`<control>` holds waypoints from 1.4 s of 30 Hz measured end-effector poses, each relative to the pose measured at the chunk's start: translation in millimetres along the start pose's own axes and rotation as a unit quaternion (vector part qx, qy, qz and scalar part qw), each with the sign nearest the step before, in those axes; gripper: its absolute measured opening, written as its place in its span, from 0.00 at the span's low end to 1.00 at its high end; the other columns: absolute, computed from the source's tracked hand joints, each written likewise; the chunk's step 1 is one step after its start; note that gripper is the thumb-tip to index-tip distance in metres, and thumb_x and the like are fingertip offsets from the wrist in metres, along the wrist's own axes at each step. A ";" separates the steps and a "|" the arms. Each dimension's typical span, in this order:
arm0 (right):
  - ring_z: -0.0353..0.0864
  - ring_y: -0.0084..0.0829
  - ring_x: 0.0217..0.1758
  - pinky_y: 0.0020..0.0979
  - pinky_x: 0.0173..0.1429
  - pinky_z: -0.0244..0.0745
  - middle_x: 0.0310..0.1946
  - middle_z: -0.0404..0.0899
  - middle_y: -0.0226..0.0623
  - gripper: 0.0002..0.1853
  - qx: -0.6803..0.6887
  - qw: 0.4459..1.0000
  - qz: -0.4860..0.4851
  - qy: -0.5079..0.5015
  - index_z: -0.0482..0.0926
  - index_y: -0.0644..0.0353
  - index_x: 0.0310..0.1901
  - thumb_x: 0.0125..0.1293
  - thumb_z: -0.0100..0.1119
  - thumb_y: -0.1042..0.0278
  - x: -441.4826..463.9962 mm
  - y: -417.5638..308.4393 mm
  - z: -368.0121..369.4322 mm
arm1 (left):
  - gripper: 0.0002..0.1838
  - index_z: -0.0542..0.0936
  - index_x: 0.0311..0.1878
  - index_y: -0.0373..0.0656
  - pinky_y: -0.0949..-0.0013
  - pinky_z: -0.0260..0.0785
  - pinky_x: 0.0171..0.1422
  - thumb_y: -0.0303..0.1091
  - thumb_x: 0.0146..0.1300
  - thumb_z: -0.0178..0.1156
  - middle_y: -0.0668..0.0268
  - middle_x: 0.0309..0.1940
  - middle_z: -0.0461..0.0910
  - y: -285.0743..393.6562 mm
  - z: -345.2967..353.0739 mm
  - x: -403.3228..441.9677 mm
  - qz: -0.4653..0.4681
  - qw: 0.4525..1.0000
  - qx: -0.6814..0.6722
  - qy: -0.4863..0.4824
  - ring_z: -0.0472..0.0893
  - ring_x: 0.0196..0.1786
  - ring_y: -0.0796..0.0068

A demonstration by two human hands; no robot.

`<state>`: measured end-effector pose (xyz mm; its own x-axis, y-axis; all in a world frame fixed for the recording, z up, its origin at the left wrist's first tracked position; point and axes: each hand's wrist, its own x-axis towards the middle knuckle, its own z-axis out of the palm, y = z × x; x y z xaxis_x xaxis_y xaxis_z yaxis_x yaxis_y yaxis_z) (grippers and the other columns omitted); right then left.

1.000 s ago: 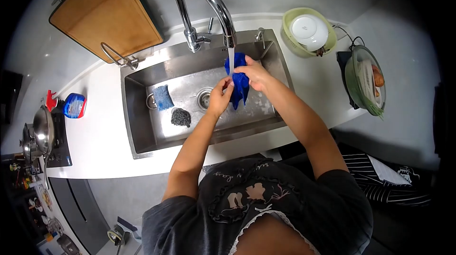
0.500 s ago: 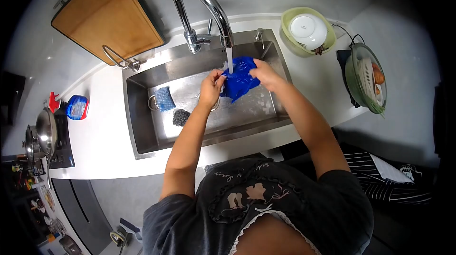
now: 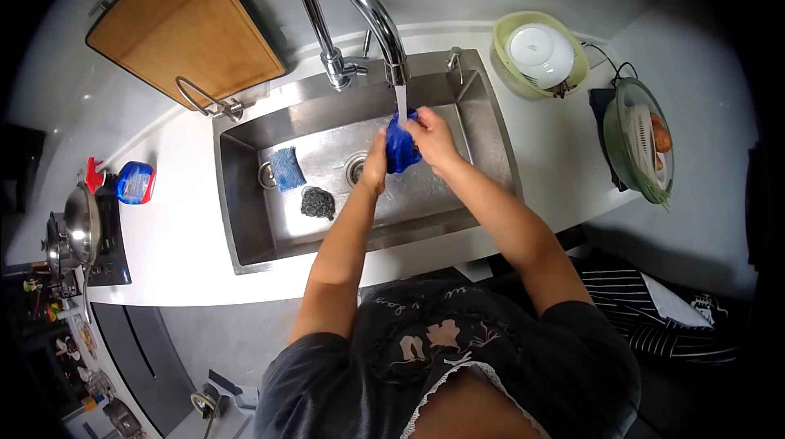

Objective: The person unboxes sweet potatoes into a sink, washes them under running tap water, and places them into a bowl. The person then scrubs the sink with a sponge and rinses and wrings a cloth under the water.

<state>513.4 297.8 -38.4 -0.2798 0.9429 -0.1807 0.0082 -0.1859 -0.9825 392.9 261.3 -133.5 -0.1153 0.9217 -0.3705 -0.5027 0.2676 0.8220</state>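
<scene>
A wet, shiny blue cloth (image 3: pixel 399 151) is bunched up between my hands over the steel sink (image 3: pixel 507 157). Water from the tall chrome faucet (image 3: pixel 396 73) runs down onto its upper part. My left hand (image 3: pixel 375 164) is closed on the cloth's left side, its fingers partly hidden. From the right, my right hand (image 3: pixel 435 142) grips the top and right side, fingers bent over it. Left of my hands, a blue sponge (image 3: pixel 286 169) and a dark wire scrubber (image 3: pixel 317 203) lie on the sink bottom.
A cutting board (image 3: pixel 184 26) leans behind the sink, near a small curved tap (image 3: pixel 196 100). To the right stand a pale green basin (image 3: pixel 500 55) with a white bowl (image 3: pixel 540 55) and a green basket (image 3: pixel 617 141). A spray bottle (image 3: pixel 135 183) and pans (image 3: pixel 82 214) are at left.
Spread between both hands before, the blue cloth is now gathered into a smaller bunch. My right hand has moved left, closer to my left hand. The sink drain has come into view.
</scene>
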 end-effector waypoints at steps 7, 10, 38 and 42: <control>0.75 0.31 0.34 0.28 0.42 0.70 0.32 0.75 0.36 0.11 -0.269 0.911 -0.305 0.073 0.72 0.62 0.38 0.59 0.55 0.64 -28.6 21.3 13.5 | 0.33 0.72 0.48 0.49 0.55 0.65 0.54 0.69 0.54 0.44 0.60 0.44 0.74 -6.5 13.7 7.0 -0.203 0.919 -0.320 -0.111 0.75 0.46 0.62; 0.75 0.37 0.38 0.32 0.44 0.70 0.36 0.74 0.40 0.14 -0.365 0.871 -0.321 0.066 0.71 0.63 0.41 0.57 0.55 0.63 -31.8 37.9 31.1 | 0.23 0.71 0.46 0.49 0.59 0.66 0.52 0.57 0.61 0.42 0.61 0.40 0.74 -32.8 5.4 33.2 -0.140 0.838 -0.449 -0.276 0.75 0.43 0.63; 0.45 0.54 0.68 0.43 0.68 0.48 0.63 0.45 0.60 0.24 -0.318 0.945 0.073 0.020 0.58 0.64 0.58 0.66 0.38 0.56 -19.2 77.1 45.8 | 0.24 0.72 0.39 0.45 0.60 0.68 0.36 0.56 0.66 0.35 0.60 0.28 0.72 -59.4 -6.0 40.2 -0.156 0.931 -0.308 -0.114 0.71 0.29 0.63; 0.51 0.50 0.65 0.39 0.68 0.47 0.59 0.57 0.58 0.25 -0.368 0.922 -0.008 0.117 0.62 0.70 0.53 0.60 0.49 0.59 31.2 93.4 9.8 | 0.20 0.67 0.53 0.44 0.65 0.72 0.42 0.46 0.68 0.38 0.60 0.42 0.75 -39.6 23.4 16.6 -0.193 0.960 -0.204 0.002 0.77 0.39 0.64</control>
<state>496.1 307.1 -135.5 -0.0722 0.9937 -0.0858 0.6796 -0.0139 -0.7334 430.9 272.6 -162.0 0.1437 0.7743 -0.6163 -0.8018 0.4561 0.3861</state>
